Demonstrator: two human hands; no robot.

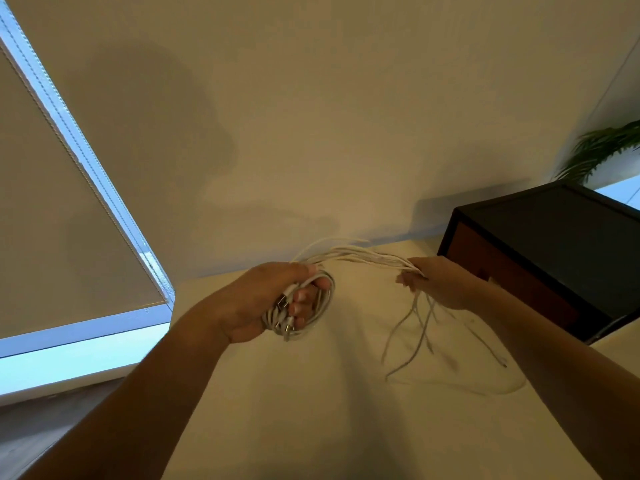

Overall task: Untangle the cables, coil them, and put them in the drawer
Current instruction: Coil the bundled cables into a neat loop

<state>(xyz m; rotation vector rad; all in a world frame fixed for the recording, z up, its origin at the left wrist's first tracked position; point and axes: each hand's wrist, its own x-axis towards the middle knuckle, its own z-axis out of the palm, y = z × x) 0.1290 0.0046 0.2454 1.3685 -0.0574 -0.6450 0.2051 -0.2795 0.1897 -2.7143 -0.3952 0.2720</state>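
— Forearms (166, 393) come in from six o'clock over the table (311, 410). What's the left hand (256, 303) doing?
— It's clenched round a coil (323, 306) of white cables (360, 254), plugs poking out, likely so the loops can't spring apart.
— And the right hand (446, 282)?
— At three o'clock of the coil, pinching the strands that run between the hands, probably to feed the next loop. Tails (415, 327) dangle to the table.
— The drawer (512, 268)?
— Two o'clock, seemingly closed. Coiling looks unfinished.

White smooth plastic-looking cables (360, 255); matt cream table (346, 410); dark wood-look drawer unit (540, 258)
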